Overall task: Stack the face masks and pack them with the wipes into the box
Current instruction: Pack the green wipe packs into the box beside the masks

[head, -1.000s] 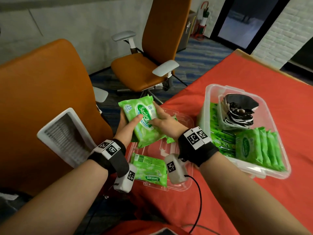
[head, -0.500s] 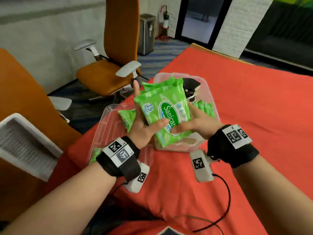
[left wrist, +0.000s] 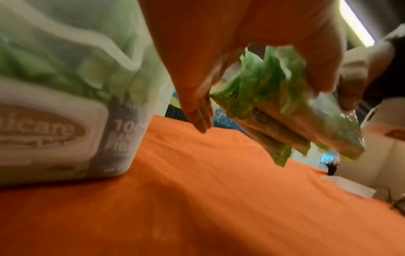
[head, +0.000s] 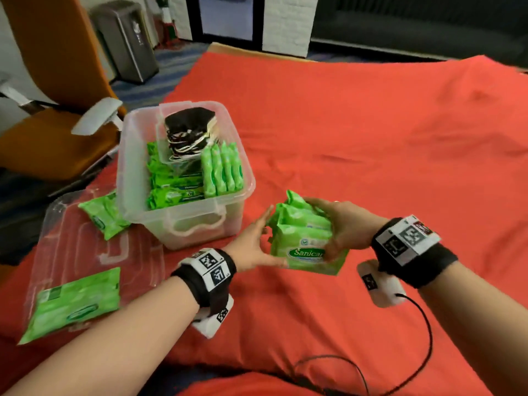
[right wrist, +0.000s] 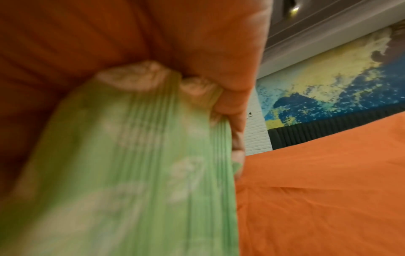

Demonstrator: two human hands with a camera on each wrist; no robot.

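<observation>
A stack of green wipes packs (head: 303, 238) hangs just above the red cloth, to the front right of the clear plastic box (head: 183, 221). My right hand (head: 343, 227) grips the stack from the right, its fingers (right wrist: 236, 121) curled round the packs' (right wrist: 131, 173) edge. Against the stack's left side lies my left hand (head: 251, 247) with its fingers (left wrist: 197, 112) straight; the packs (left wrist: 274, 104) sit by its palm. Inside the box, black and white face masks (head: 188, 130) are piled in a small inner tray, with more green wipes (head: 223, 172) beside and below it.
The box's clear lid (head: 137, 252) lies at the front left and carries two wipes packs (head: 74, 301) (head: 104, 215). The red cloth (head: 371, 138) spreads wide to the right. Orange chairs (head: 57, 124) and a grey bin (head: 125, 38) stand off the table's left.
Both hands carried the wipes stack from over the lid rightward past the box and down near the cloth. The left hand's grip has loosened to straight fingers. The head view swung right.
</observation>
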